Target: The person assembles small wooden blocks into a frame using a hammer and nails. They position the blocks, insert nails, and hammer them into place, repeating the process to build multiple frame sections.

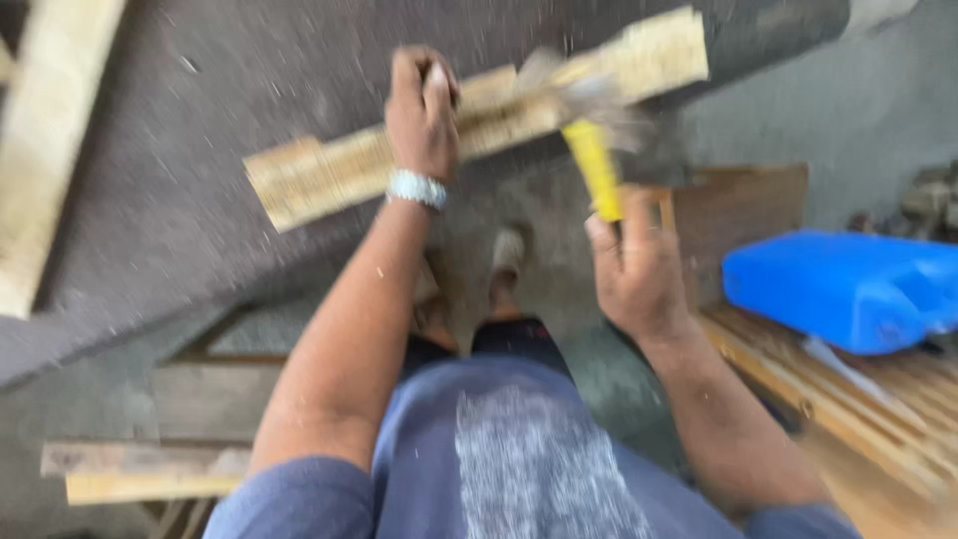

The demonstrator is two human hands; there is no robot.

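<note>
A long pale wooden plank (319,175) lies slanted across a dark grey work surface (200,110). My left hand (422,112), with a metal watch at the wrist, is closed on something small held upright against the plank; motion blur hides what it is. My right hand (639,265) grips the yellow handle of a hammer (596,165), whose blurred head sits over the plank just right of my left hand.
A blue plastic jerrycan (848,284) lies on a slatted wooden pallet (868,399) at the right. Another pale plank (45,130) lies at the far left. Wooden boards (150,469) are stacked low at the left. My feet (507,255) stand on the concrete floor.
</note>
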